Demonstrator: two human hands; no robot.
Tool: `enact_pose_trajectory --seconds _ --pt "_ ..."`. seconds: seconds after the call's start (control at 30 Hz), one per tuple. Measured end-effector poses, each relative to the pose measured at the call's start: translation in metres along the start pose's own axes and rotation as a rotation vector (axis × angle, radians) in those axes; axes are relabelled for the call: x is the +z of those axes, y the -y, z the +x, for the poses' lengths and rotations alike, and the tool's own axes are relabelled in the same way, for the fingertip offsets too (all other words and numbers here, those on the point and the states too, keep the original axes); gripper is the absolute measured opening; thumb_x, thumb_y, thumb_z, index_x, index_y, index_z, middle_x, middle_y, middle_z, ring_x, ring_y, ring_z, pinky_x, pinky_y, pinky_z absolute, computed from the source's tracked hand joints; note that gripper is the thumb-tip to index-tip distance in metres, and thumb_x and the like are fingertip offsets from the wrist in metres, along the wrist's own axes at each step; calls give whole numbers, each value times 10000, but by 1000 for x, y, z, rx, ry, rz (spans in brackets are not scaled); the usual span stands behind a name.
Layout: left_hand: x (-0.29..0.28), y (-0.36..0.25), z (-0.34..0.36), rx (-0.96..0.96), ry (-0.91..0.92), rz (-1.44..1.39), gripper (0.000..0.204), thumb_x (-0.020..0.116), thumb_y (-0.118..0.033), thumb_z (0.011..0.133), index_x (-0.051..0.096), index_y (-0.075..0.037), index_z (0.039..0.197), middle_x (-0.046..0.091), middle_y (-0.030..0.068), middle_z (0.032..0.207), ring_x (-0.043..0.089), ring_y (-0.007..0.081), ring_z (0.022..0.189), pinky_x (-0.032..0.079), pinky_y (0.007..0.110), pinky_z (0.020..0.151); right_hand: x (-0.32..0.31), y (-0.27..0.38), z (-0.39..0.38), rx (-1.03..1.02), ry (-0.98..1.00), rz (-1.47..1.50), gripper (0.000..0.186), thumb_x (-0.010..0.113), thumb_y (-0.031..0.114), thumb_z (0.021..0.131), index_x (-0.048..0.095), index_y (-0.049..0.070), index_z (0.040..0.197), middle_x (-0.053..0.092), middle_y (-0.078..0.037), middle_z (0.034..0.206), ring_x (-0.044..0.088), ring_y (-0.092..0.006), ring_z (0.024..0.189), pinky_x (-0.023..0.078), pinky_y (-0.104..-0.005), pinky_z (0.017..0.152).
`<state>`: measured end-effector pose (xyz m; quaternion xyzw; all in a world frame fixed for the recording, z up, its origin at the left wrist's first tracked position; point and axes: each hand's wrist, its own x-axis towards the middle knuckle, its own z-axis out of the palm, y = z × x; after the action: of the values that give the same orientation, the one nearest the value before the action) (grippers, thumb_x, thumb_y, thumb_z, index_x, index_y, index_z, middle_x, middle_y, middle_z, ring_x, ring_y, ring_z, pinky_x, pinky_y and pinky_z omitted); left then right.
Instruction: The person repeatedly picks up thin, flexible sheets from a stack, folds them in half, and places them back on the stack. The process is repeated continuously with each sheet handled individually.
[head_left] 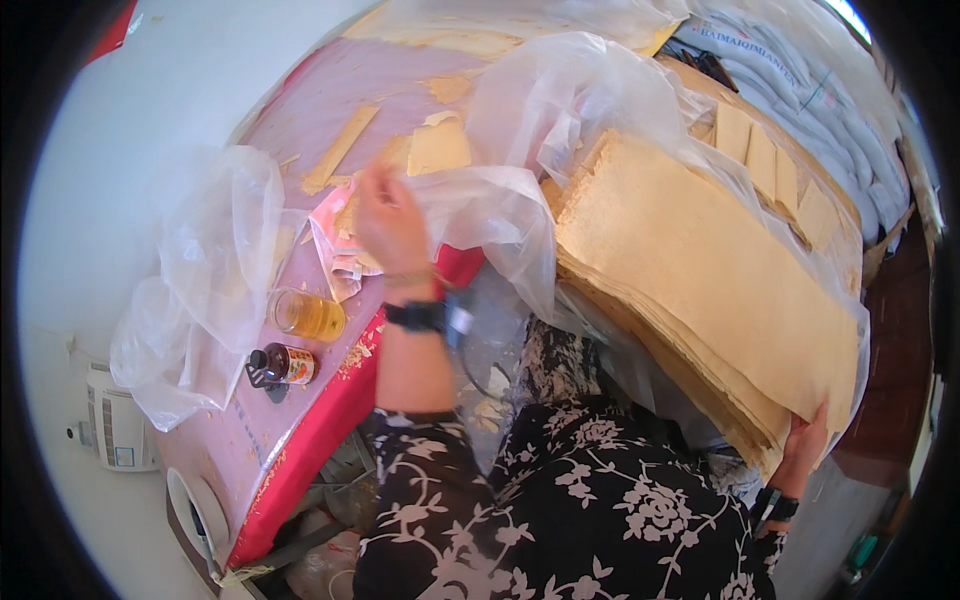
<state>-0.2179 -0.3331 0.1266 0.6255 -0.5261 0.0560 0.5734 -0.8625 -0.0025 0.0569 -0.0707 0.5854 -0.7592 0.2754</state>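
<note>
A thick stack of large tan sheets (700,260), thin and rough-edged, lies tilted at the right on clear plastic. At its near right corner, my right hand (803,443) grips the edge of the sheets. My left hand (392,225) is over the table at the left, above a pink and white plastic bag (345,283) with tan scraps by it. Motion smears its fingers, so their hold cannot be made out. Just beyond that hand lies a broken tan piece (440,146), and a narrow tan strip (342,150) is to its left.
On the purplish table (235,450), a glass jar of yellow liquid (312,315) stands beside a dark bottle (290,364). Crumpled clear plastic (215,270) lies at the left, more (570,100) at the back. Narrow tan strips (760,160) and white sacks (800,90) are at the far right.
</note>
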Motion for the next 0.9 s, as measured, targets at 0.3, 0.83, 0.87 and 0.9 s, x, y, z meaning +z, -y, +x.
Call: enact_pose_trajectory --seconds 0.3,0.83,0.87,0.9 --pt "3 193 57 63 674 794 331 547 -311 1015 663 -129 1265 745 172 1152 722 371 1051 561 496 905 -28 -14 7 51 -95 42 475 528 300 1104 494 11 1480 606 -146 1437 642 -295 1258 582 -437 1024" --pt "-34 -116 105 -132 482 -275 411 573 -293 1048 657 -28 1350 738 173 1188 699 348 1042 549 429 890 -22 -20 -6 40 -140 68 405 561 291 1084 552 87 1434 672 -89 1341 681 -257 1171 598 -425 898" --pt "-16 -136 76 -200 601 -521 403 590 -272 1043 654 -4 1336 720 167 1209 694 313 1066 556 417 899 -15 -19 -10 39 -165 71 419 572 291 1079 544 68 1433 673 -99 1330 688 -258 1149 605 -422 876" --pt "2 -155 47 49 749 -516 395 602 -258 1041 648 0 1338 705 143 1227 685 275 1085 558 405 904 -10 -18 -14 26 -173 84 434 583 291 1074 536 50 1432 675 -109 1318 695 -259 1128 613 -418 854"
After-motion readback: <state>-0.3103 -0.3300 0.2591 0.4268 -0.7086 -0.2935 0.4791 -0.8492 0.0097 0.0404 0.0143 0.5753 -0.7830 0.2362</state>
